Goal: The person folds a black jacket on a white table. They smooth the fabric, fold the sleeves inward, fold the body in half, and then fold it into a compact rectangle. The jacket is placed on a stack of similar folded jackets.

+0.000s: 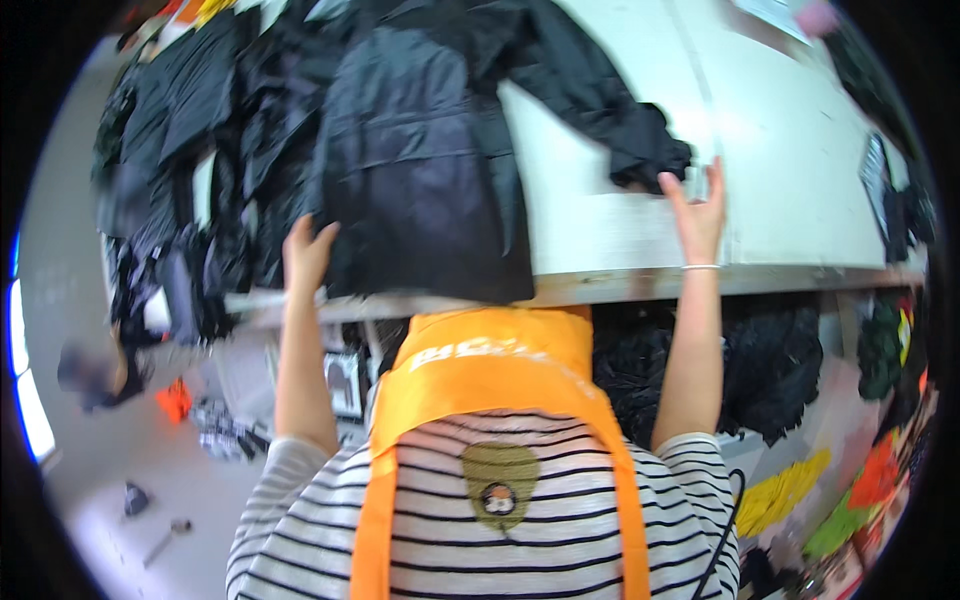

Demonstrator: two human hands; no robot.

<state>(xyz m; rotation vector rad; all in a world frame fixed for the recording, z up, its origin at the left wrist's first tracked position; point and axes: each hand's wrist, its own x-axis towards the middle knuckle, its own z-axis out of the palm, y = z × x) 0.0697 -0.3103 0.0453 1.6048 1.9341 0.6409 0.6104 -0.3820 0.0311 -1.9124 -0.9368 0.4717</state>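
A black jacket lies spread on the white table, its hem at the near edge and one sleeve stretched out to the right. My left hand is at the jacket's lower left side, thumb and fingers apart; whether it touches the cloth is hard to tell. Just right of the bunched cuff is my right hand, open, thumb and finger spread and nothing between them.
More dark garments overlap on the table's left part. Below the tabletop at right sit black bundles. A person is at the far left. Yellow cloth and other coloured cloths lie at lower right.
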